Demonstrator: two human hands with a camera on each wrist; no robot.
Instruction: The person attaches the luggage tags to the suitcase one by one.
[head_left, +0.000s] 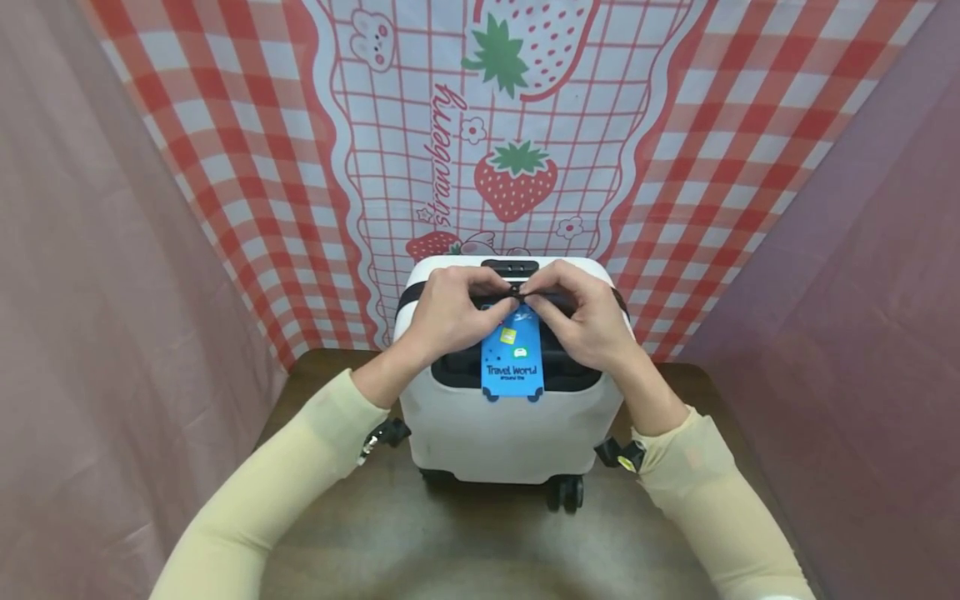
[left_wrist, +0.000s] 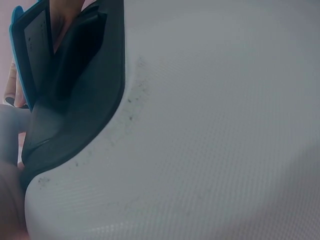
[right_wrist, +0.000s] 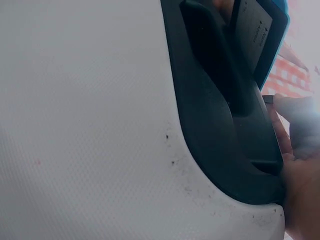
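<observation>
A white suitcase stands on the table with its black recessed handle panel facing me. Against that panel hangs a blue luggage tag printed "Travel World". Thumb and index finger of my left hand pinch the tag's black strap from one side. From the other side my right hand pinches the same strap, fingertips almost meeting. In both wrist views the tag tilts away from the panel, its pale label side showing; the right wrist view shows the label close up.
A combination lock is on the suitcase top, behind the hands. Black wheels rest on the brown table. A strawberry-print checked cloth hangs behind; pinkish curtains flank both sides.
</observation>
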